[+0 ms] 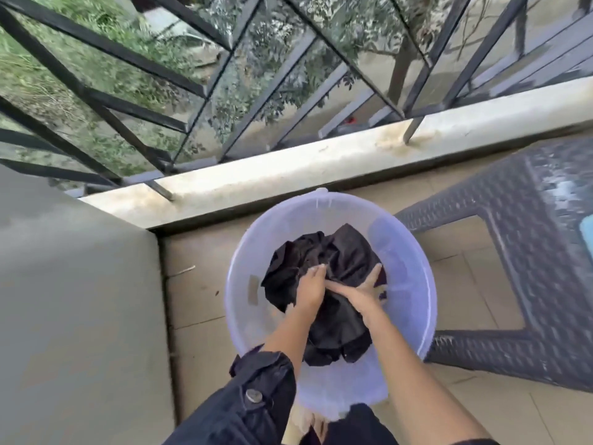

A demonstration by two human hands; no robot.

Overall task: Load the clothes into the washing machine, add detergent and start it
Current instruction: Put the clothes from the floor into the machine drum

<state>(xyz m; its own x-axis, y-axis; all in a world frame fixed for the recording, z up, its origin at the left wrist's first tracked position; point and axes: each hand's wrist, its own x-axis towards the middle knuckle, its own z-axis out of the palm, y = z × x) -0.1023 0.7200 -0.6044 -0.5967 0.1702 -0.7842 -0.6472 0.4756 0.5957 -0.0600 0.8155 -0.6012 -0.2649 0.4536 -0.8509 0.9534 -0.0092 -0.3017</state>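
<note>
A translucent lilac plastic bucket (pixel 414 284) stands on the tiled floor right below me. Inside it lies a crumpled pile of black clothes (pixel 337 252). My left hand (pixel 309 285) is down in the bucket with its fingers curled into the dark fabric. Beside it, my right hand (pixel 362 289) presses on the same pile, fingers spread and gripping the cloth. A dark sleeve is rolled up on my left forearm. The grey flat surface (pixel 73 300) at the left may be the washing machine's top; I cannot tell.
A dark woven-pattern plastic stool (pixel 529 252) stands to the right of the bucket, almost touching it. A pale concrete ledge (pixel 288 168) with black metal railing bars (pixel 224 91) runs across behind. Beige floor tiles (pixel 199 284) show between bucket and grey surface.
</note>
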